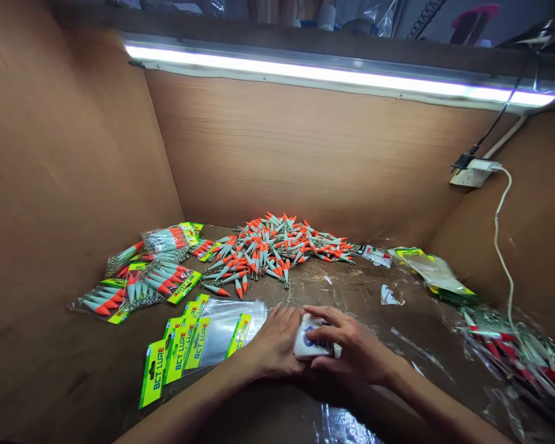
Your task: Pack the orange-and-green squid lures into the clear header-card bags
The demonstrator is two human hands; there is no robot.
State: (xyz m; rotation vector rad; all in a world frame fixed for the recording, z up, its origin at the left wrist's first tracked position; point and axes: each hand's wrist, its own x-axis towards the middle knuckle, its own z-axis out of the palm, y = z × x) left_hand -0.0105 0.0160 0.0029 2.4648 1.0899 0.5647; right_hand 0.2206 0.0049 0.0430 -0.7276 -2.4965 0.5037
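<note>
A small white box [315, 338] with a round blue mark on its top lies between my two hands at the table's front middle. My left hand [280, 339] is closed against its left side, fingers together. My right hand [345, 342] grips it from the right, with fingers over the top and the thumb low at the near side. What the box contains cannot be seen. Just left of my left hand, flat clear bags with yellow-green BCT LURE header cards [174, 357] overlap in a fan. Behind the hands is a heap of orange and pale grey lures [272, 246].
Filled lure packets [166, 280] are piled at the left. Further bags [435, 274] and red-and-white packaged items [504, 345] lie at the right, near a white cable [497, 228]. Wooden walls enclose the table beneath a lit tube [305, 71]. Clear plastic [345, 425] lies at the front.
</note>
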